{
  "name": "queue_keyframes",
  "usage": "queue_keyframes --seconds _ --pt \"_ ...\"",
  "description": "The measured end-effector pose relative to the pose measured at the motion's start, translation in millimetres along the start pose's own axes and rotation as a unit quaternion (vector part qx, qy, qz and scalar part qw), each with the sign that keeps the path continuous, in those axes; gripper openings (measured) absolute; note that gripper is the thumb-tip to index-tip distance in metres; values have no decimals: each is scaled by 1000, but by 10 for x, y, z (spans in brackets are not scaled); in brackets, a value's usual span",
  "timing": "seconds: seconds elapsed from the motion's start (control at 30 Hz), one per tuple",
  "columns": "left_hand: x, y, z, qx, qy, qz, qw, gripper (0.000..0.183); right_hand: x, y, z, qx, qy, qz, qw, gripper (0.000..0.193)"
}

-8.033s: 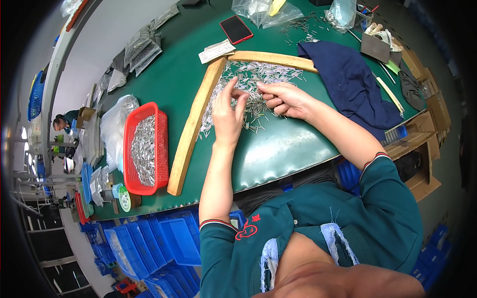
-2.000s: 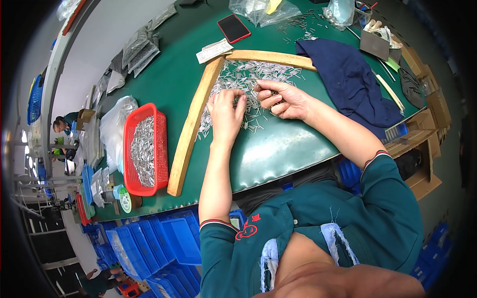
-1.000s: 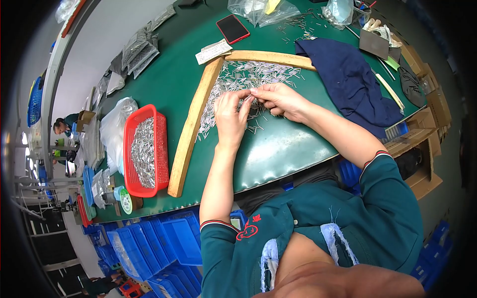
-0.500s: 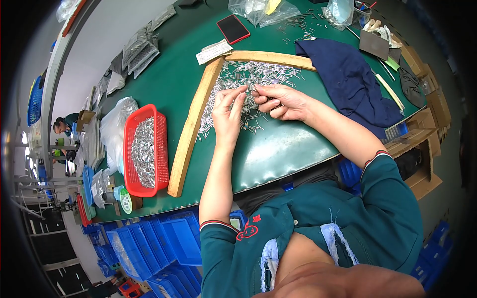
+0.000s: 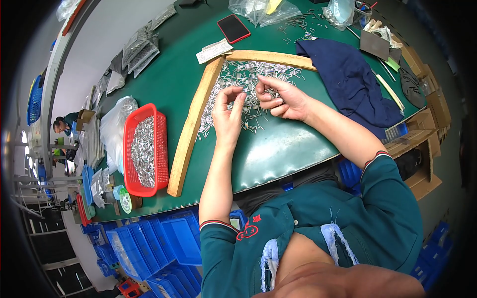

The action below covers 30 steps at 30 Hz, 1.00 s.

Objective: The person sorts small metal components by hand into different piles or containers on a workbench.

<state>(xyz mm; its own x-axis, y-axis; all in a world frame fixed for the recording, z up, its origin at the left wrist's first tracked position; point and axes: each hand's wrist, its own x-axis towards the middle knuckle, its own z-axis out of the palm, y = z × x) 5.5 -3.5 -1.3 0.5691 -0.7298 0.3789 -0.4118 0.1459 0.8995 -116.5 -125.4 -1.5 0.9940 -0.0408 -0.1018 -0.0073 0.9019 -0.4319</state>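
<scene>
Both my hands are raised over a loose spread of small, thin metal pins [image 5: 256, 71] on the green table. My left hand [image 5: 228, 110] curls with thumb and forefinger close together at the tips; whatever is between them is too small to make out. To its right, my right hand [image 5: 287, 101] has its thumb and forefinger pinched and the other fingers folded in. What sits in that pinch is also too tiny to name. A gap separates the two hands. Left of them stands a red perforated basket [image 5: 160, 149] holding many similar metal pieces.
Two wooden strips [image 5: 196, 126] border the pins at the left and far sides. A red-edged phone [image 5: 233, 29] and paper slips [image 5: 214, 51] lie beyond. Dark blue cloth [image 5: 343, 79] covers the right side. Blue bins [image 5: 181, 241] stand below the table; cardboard boxes [image 5: 422, 164] are at right.
My hands have drawn apart from nearly touching fingertips. The right fingertips have risen slightly and moved right, while the left hand has stayed nearly in place.
</scene>
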Motion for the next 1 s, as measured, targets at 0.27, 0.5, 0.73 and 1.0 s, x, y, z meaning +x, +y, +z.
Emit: queue_keyframes --seconds 0.27,0.5,0.73,1.0 --pt "-31 -14 43 149 -32 80 985 14 18 99 9 -221 133 -46 965 24" --pt "22 -14 -29 84 -13 33 996 19 7 -73 -56 48 34 -37 998 15" --pt "113 -41 -122 394 -222 100 886 62 -5 -195 -132 111 2 -101 989 24" --pt "536 -78 144 491 -278 182 805 52 7 -280 -235 195 6 -180 964 31"
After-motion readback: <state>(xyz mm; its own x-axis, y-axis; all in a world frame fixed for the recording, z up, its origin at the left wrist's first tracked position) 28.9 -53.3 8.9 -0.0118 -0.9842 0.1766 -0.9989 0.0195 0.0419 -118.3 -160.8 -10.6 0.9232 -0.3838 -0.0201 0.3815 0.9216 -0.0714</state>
